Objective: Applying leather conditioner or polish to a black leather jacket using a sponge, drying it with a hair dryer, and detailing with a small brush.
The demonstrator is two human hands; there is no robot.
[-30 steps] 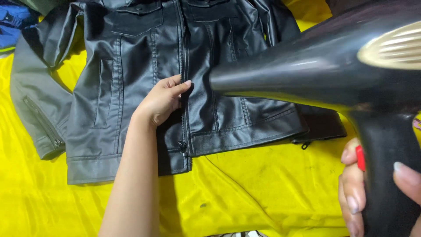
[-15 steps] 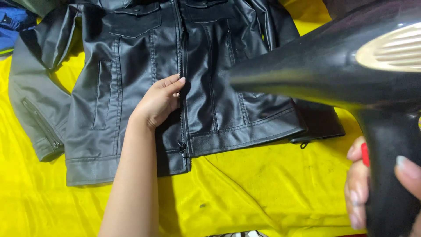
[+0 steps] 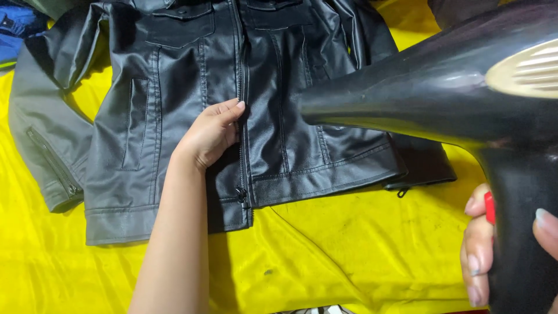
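A black leather jacket point(image 3: 174, 81) lies flat, front up, on a yellow cloth point(image 3: 349, 244). My left hand point(image 3: 212, 132) rests palm down on the jacket's front, fingers against the centre zip point(image 3: 241, 195). My right hand point(image 3: 505, 250) grips the handle of a large black hair dryer point(image 3: 442, 93) at the right. The dryer's nozzle points left, over the jacket's right front panel.
A blue garment point(image 3: 14, 29) lies at the top left corner. One jacket sleeve point(image 3: 46, 145) spreads out to the left. The yellow cloth is wrinkled and carries small dark marks near the bottom.
The hair dryer has drifted a little to the right. My left hand has stayed on the jacket front by the zip.
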